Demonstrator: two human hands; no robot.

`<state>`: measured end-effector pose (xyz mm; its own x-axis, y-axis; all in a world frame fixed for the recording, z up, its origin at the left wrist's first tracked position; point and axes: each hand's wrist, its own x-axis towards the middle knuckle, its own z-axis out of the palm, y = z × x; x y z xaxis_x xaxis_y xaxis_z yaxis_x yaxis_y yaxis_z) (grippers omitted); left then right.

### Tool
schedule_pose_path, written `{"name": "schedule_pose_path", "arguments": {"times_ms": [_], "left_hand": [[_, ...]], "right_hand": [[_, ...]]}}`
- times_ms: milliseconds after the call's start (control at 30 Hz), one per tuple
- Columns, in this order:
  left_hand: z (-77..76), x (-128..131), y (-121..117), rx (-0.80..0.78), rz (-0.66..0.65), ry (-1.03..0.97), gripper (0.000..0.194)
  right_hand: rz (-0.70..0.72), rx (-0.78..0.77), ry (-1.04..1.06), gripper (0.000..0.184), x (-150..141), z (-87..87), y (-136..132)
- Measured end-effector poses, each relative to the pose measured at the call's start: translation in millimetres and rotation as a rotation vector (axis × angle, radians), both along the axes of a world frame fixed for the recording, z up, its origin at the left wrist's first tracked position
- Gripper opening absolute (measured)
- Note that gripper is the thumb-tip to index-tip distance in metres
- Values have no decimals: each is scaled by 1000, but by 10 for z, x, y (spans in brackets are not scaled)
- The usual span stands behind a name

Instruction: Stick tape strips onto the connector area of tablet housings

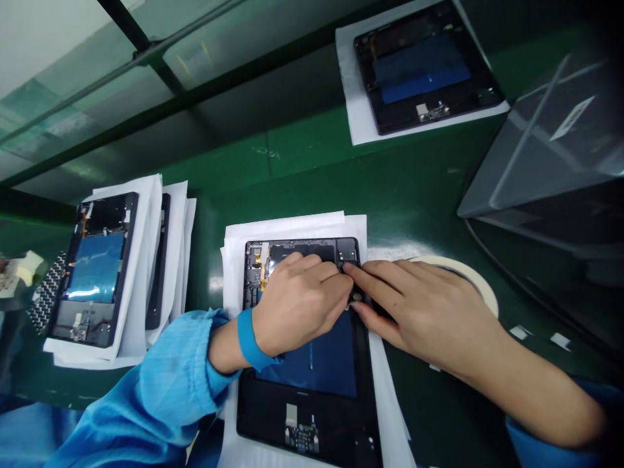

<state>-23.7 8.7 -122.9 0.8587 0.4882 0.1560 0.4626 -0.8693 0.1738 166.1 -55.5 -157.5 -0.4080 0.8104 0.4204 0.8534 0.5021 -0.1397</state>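
Observation:
An opened tablet point(312, 364) lies on white paper sheets in front of me, its blue battery and a small circuit board exposed. My left hand point(305, 296), wearing a blue wristband point(253, 341), is closed over the tablet's upper right part. Its fingertips are hidden, so what they grip cannot be made out. From the right, my right hand point(414, 305) reaches to the same corner with fingers stretched out. Its index fingertip and thumb tip touch down near the tablet's right edge, apart from each other, close to the left hand's fingers.
Two more opened tablets on paper sit at the left, one in front point(95, 273) and one partly covered point(158, 260). Another opened tablet point(424, 71) lies at the back right. A roll of tape point(480, 283) is under my right hand. A grey bin point(546, 149) stands right.

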Motion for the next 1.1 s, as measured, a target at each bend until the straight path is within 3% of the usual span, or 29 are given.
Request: {"name": "schedule_pose_path", "arguments": {"times_ms": [400,933,1100], "left_hand": [[16,-3,74,-285,260,-129,12],[-12,-17,84,-297,197,-28,19],[-59,-26,83,-286,198,-74,21]], "right_hand": [[61,110,-12,26,-2,-10,-2],[66,52,-75,25,-3,16,-52],[48,-17,76,26,-9,38,-60]]}}
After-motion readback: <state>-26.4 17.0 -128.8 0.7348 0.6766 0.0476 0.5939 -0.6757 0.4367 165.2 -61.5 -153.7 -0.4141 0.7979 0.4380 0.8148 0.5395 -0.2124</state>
